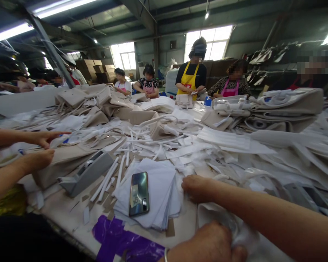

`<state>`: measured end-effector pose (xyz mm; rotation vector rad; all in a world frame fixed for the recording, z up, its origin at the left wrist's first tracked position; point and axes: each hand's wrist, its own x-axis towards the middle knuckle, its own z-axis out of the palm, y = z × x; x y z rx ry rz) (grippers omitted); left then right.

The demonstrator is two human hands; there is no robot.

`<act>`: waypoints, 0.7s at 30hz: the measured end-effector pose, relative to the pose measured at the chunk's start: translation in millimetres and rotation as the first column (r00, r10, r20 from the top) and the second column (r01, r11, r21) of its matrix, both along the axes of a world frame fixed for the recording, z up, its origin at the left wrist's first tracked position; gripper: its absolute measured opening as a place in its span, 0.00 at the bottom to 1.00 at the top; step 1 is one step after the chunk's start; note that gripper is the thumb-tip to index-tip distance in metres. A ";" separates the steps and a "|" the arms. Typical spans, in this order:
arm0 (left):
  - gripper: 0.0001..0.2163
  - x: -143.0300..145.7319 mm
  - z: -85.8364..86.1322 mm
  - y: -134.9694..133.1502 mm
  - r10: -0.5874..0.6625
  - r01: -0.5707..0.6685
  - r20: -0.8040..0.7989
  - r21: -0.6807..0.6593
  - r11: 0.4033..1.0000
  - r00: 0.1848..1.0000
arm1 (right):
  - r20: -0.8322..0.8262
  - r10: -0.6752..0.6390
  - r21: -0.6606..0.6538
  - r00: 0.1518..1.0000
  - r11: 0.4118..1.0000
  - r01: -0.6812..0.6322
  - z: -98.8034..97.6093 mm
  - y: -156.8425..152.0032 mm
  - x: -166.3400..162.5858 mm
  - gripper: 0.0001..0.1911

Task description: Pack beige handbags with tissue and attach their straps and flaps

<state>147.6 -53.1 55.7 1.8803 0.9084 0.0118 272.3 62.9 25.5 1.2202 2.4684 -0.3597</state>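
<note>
My left hand, with a bracelet at the wrist, is low in the head view. Its fingers are curled over a pale item partly covered by thin translucent wrapping; what they grip is hidden. My right hand reaches in from the right edge, fingers bent and closed beside a stack of white sheets. Whatever it pinches does not show. On the stack lies a dark phone. Purple plastic covers the table's near edge.
At left, a co-worker's two hands are over a beige bag, beside a grey tape dispenser. White strips and scraps litter the table. Beige bags are piled right and back left. Several people work across the table.
</note>
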 end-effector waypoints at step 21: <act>0.18 -0.8 -19.3 1.2 0.094 -0.097 0.155 0.008 0.995 0.983 | 0.018 0.082 0.018 0.996 0.996 -0.082 -5.0 21.8 17.6 0.12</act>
